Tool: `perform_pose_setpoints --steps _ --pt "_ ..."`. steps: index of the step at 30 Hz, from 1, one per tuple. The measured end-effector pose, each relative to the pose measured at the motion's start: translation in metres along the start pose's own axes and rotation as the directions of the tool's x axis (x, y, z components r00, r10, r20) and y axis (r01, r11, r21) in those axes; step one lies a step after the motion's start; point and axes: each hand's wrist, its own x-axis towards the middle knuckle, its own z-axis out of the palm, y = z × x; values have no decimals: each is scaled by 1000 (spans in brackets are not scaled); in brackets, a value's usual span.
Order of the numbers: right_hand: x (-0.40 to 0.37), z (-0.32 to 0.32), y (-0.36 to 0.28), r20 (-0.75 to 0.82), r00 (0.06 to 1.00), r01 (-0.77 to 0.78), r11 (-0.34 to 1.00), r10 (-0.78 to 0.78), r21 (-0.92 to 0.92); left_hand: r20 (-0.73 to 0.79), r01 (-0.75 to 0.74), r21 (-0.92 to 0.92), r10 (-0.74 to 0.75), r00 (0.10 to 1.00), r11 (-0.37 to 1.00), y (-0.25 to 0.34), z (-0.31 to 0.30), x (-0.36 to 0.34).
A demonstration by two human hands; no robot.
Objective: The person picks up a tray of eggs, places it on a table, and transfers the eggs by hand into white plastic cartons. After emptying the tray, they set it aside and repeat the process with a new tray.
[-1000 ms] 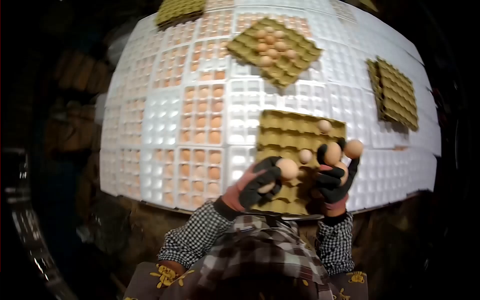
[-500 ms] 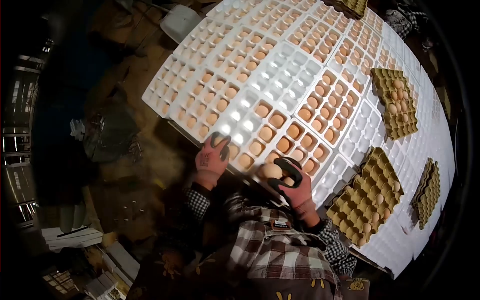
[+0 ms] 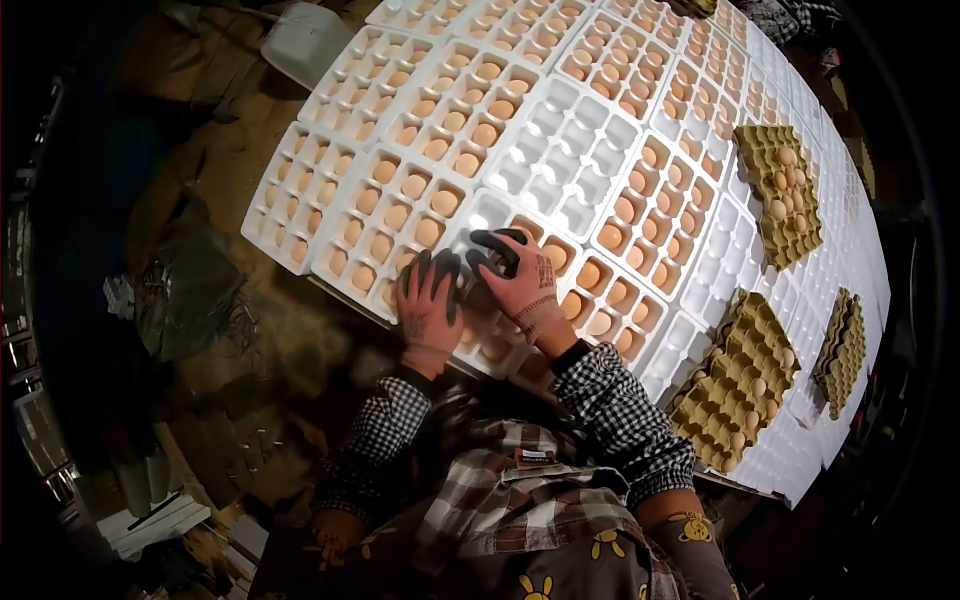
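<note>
In the head view my left hand, in a pink glove with dark fingertips, reaches over the near edge of a white egg tray. Its fingers are stretched out over the cells at the tray's left side. Close by on the right, my right hand, in a matching glove, is curled palm down over the same tray. Whatever lies under its fingers is hidden. Brown eggs sit in the nearer cells, partly in shadow below the hands.
More white trays full of eggs spread across the table, and one tray has bare cells. Brown pulp trays holding some eggs lie to the right. A pale container stands beyond the far left corner.
My right hand, which held eggs near the table edge, has moved up and left over the tray, beside my left hand. The left hand's fingers have straightened. The whole view has shifted slightly.
</note>
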Motion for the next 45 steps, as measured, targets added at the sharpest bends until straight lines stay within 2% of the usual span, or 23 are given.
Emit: perform_pose_setpoints --steps 1,3,9,12,14,16,17,19,20,22,23,25,27,29,30,31,34,35,37,39,41,43,45 --pt "8 6 -9 -102 994 37 992 -25 118 -26 -6 9 7 1000 1000 1 0 0" --pt "15 37 6 48 964 249 820 -263 -515 -113 29 -42 -33 993 999 3 2 3" --pt "-60 -1 28 -156 976 133 985 -150 -111 -71 -4 -14 3 997 1000 -12 14 -6" --pt "-135 -109 24 -360 925 -36 915 -122 -401 -111 -34 -109 22 994 994 3 3 3" --pt "-188 -216 37 -694 711 -364 785 -114 -501 -147 0 -113 -16 989 994 4 -2 1" --pt "-253 -307 89 -973 233 -673 722 -1 -162 -168 77 -146 -102 981 986 26 -8 1" --pt "-281 -344 104 -991 133 -821 559 -12 -116 -179 61 -128 -84 980 990 49 -11 3" --pt "-317 -386 135 -877 324 -893 421 356 -159 -60 -81 -465 60 996 882 111 -10 14" --pt "-322 -394 142 -873 318 -887 442 370 -135 -58 -118 -548 102 993 828 159 -11 19" --pt "-337 -409 148 -751 520 -752 635 407 -177 -3 -178 -653 233 973 736 253 -3 15" --pt "-357 -413 186 -739 561 -420 898 372 133 43 -208 -679 321 946 704 292 4 11" --pt "-378 -423 163 -760 589 -148 961 276 234 147 -299 -707 546 825 641 380 13 -4" --pt "-390 -431 172 -594 664 325 539 455 777 146 -591 -655 846 513 471 457 33 -12" --pt "-405 -433 178 -557 714 142 691 425 709 395 -723 -264 755 524 639 511 60 -36" --pt "-407 -440 166 -502 788 -62 858 356 510 406 -712 -273 748 524 647 516 68 -35" --pt "-412 -448 168 -215 777 -207 562 592 801 415 -701 -280 741 527 656 520 73 -34" --pt "-426 -428 127 -261 907 -319 944 330 84 254 -373 -718 720 646 588 502 66 -26" --pt "-433 -421 117 -191 937 -328 924 293 -195 352 121 -911 586 730 395 496 68 -29" --pt "-446 -391 130 -102 956 -287 805 275 -519 601 472 -799 511 614 372 487 56 -36" --pt "-451 -391 140 -129 963 -271 859 238 -435 472 -178 -756 713 518 630 503 53 -46" --pt "-455 -400 148 -157 969 -217 959 190 -180 464 -733 -237 737 491 637 527 48 -71" --pt "-454 -413 150 -283 951 -23 944 122 329 559 -763 -231 724 403 603 530 51 -70" --pt "-453 -431 135 -140 856 -165 520 497 838 506 -708 -298 735 452 641 522 52 -67"
